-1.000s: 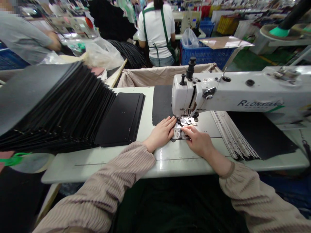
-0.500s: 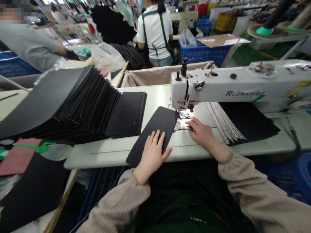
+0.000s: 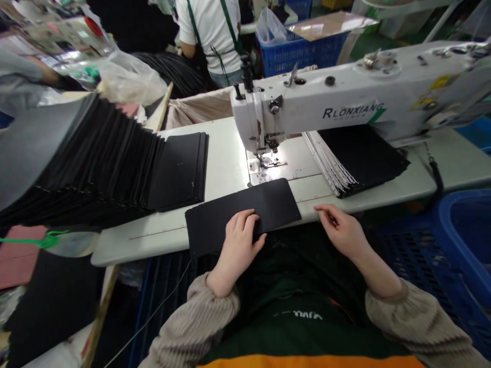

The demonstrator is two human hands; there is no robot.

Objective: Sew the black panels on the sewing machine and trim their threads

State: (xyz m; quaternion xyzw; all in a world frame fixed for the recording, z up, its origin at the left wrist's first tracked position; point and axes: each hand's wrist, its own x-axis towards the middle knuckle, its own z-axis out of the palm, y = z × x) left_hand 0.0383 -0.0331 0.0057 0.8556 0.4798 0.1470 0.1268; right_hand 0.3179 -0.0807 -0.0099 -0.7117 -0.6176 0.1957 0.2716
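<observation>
- Where the near edge of the black piece passes under the left hand, that edge and the lower left corner are hard to make out against the dark apron below.
- Whether the left thumb sits beneath the piece cannot be told; the fingers lie flat and spread on top of it, pressing it to the table edge.
- The right hand hovers just right of the piece, not touching it, fingers loosely curled and half open; nothing shows in it, though its palm side is turned away.
- The piece lies flat with its long axis running left to right, tilted slightly so that the right end sits farther from the person than the left end.
- Its right end points toward the gap between the right hand and the sewing machine; its far edge lies just short of the needle plate.
- Beyond the right hand, a fanned stack of sheets lies partly hidden under the machine arm.
- Left of the left hand, a tall slanting stack of black pieces is cut off by the frame edge, with a flat black pile beside it.
- Farther back, a person in a white shirt is cut off at the top.
</observation>
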